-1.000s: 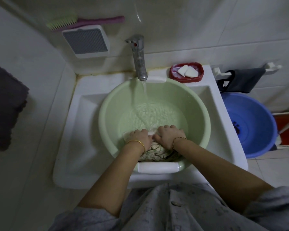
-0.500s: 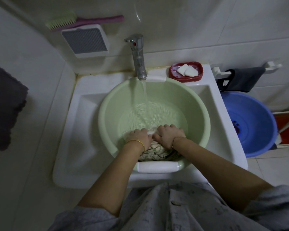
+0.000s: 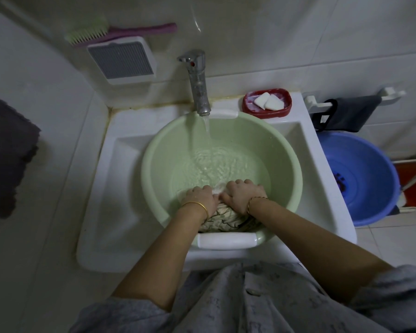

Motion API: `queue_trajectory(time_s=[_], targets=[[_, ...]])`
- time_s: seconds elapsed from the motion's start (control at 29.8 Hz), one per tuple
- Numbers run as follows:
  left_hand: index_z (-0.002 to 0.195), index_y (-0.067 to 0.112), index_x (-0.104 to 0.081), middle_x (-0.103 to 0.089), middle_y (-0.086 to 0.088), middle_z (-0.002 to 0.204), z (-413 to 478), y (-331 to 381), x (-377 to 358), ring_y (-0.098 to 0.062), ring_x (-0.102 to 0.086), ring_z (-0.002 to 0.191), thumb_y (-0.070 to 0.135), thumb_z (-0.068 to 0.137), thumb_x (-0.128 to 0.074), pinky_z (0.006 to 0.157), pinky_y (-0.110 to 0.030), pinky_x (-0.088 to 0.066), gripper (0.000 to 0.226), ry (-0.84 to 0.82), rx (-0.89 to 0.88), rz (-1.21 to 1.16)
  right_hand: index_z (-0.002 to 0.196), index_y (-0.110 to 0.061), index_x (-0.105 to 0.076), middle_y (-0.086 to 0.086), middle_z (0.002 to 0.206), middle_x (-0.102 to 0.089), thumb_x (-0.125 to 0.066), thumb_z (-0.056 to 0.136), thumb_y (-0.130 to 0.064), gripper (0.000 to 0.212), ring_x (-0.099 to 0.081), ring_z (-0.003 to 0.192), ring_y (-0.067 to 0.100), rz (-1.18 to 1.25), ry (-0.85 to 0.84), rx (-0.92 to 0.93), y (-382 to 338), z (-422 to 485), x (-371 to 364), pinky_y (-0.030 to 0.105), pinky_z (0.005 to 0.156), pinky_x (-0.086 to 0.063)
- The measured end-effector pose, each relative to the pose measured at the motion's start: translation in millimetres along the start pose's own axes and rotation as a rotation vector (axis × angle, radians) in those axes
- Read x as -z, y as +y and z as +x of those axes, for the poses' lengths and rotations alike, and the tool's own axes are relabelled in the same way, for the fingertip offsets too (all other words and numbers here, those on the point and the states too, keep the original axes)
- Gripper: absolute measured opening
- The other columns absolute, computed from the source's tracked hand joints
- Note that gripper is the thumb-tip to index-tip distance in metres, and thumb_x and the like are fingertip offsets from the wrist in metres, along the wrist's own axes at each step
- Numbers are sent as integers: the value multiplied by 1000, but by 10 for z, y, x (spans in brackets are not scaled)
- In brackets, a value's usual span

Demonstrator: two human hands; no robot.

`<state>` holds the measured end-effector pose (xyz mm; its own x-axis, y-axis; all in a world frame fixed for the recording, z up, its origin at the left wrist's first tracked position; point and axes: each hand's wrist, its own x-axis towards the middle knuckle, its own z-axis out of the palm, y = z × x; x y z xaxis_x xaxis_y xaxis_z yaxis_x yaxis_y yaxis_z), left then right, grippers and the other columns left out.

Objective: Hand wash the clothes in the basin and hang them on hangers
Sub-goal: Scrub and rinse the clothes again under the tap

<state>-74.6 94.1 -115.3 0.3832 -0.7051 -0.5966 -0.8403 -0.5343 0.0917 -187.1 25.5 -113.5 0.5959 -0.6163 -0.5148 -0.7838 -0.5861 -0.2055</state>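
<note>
Room: white tiled walls around a white sink (image 3: pixel 120 212) set into a corner
Green basin (image 3: pixel 154 169): sits in the sink, partly filled with rippling water, a white handle at its near rim and another at its far rim
Blue basin (image 3: pixel 365 179): on the floor to the right of the green basin, beyond the sink's edge
Dark towel (image 3: pixel 7 155): hangs on the wall well left of the green basin
Garment (image 3: pixel 226 218): patterned cloth bunched against the near wall of the green basin, partly under water
Tap (image 3: pixel 198 85): behind the green basin, water running down from it into the far side
Left hand (image 3: pixel 201 198): fingers curled, gripping the garment from above, a gold bangle on the wrist
Right hand (image 3: pixel 241 194): just beside the left hand, fingers curled onto the same garment, a thin bracelet on the wrist
Soap dish (image 3: pixel 281 109): red, on the sink ledge behind the green basin, to the right of the tap, holding white soap pieces (image 3: pixel 267 102)
</note>
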Motion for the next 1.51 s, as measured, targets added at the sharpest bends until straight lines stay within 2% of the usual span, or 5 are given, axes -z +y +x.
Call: queue_trajectory(time_s=[1.51], targets=[[133,6,-40,-43,-23,136,9,0,-9,-36,-40,126,37,101,-29,103,-37,-31,46,-3,11,-25,126,-15,-47,9,133,-49,-28,96,-49,49,-43,123,28,5,-8,-2,-1,2,1,46,94,-34]])
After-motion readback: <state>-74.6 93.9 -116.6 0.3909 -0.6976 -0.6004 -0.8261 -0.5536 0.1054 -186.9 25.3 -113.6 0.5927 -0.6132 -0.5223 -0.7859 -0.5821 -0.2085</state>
